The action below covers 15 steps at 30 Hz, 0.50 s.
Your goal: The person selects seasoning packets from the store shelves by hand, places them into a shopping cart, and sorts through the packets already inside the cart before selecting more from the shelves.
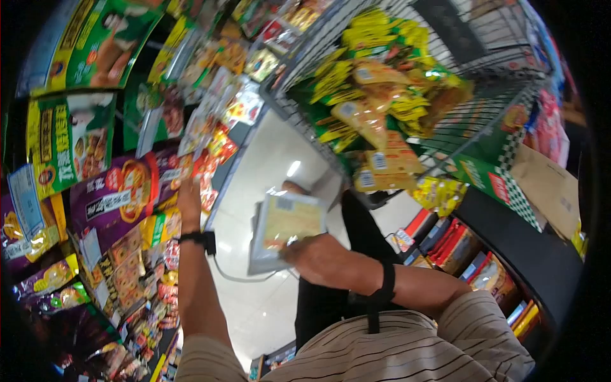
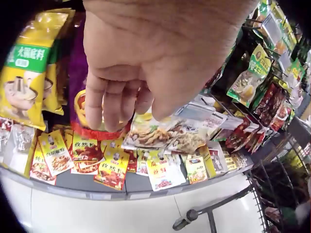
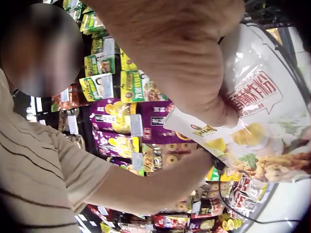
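My right hand [image 1: 321, 258] pinches the edge of a flat plastic packet [image 1: 289, 223], held over the aisle. In the right wrist view, that hand [image 3: 194, 73] grips a white packet [image 3: 262, 97] with fried food printed on it. At the rack on the left, my left hand [image 1: 189, 204] is beside a purple packet [image 1: 114, 194]. The left wrist view has this hand [image 2: 146, 63] with fingers bent downward in front of the purple packet [image 2: 80, 97]; whether they grip it is hidden. Small seasoning sachets [image 2: 114, 167] lie on the shelf below.
A wire shopping cart [image 1: 299, 118] with many yellow packets [image 1: 382, 83] stands at the upper right. Hanging green and yellow packets [image 1: 70, 143] fill the left rack. A dark shelf [image 1: 509, 235] with boxed goods is at the right, and pale floor tiles [image 1: 238, 242] lie between.
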Motion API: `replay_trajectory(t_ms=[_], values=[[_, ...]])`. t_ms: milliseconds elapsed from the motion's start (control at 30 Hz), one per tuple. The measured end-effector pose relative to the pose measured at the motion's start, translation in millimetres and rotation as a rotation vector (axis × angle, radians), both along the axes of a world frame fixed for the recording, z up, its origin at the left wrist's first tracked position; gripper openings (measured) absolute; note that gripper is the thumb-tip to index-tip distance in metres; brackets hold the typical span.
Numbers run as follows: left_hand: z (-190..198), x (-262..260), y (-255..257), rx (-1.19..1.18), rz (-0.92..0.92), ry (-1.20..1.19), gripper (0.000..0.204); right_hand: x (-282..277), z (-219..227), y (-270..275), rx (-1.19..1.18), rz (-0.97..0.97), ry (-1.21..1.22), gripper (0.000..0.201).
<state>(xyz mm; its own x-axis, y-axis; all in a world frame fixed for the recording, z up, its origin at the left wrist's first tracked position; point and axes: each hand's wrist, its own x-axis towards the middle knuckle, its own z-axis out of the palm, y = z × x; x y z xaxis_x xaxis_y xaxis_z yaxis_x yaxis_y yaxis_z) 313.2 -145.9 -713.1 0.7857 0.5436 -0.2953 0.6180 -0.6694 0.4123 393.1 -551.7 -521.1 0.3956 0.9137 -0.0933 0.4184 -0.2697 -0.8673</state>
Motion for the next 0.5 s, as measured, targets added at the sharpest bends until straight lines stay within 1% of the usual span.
replay_trajectory(t_ms=[33, 67, 133, 167, 233, 267, 300, 367, 400, 433, 467, 500], values=[[-1, -20, -8, -0.048, -0.013, -0.041, 0.031, 13, 25, -1, -0.022, 0.034, -0.01, 0.014], [-16, -46, -9, -0.196, 0.111, 0.033, 0.032, 17, 36, -3, -0.004, 0.041, -0.012, 0.015], [-44, -108, -21, -0.134, 0.047, 0.132, 0.035, 29, 64, -11, 0.005, 0.059, 0.006, 0.017], [8, -98, -61, -0.176, 0.065, 0.184, 0.037, 38, 81, -16, 0.041, 0.049, 0.032, 0.017], [-89, -197, -40, -0.151, -0.224, 0.164, 0.032, 59, 115, -28, 0.118, 0.03, 0.084, 0.018], [-53, -204, -71, -0.296, -0.061, 0.261, 0.031, 72, 133, -36, 0.084, 0.049, 0.104, 0.024], [-29, -204, -97, -0.421, 0.059, 0.322, 0.031, 85, 148, -44, 0.102, 0.031, 0.087, 0.026], [2, -218, -135, -0.603, 0.249, 0.417, 0.03, 108, 173, -64, 0.14, -0.003, 0.059, 0.03], [15, -217, -152, -0.668, 0.321, 0.454, 0.03, 121, 183, -75, 0.116, -0.001, 0.028, 0.035], [27, -211, -166, -0.707, 0.374, 0.487, 0.03, 135, 198, -86, 0.064, -0.004, -0.02, 0.034], [41, -205, -183, -0.732, 0.419, 0.522, 0.03, 149, 208, -95, 0.066, -0.044, -0.09, 0.023], [61, -193, -198, -0.726, 0.441, 0.562, 0.033, 163, 217, -105, 0.069, -0.082, -0.159, 0.018]])
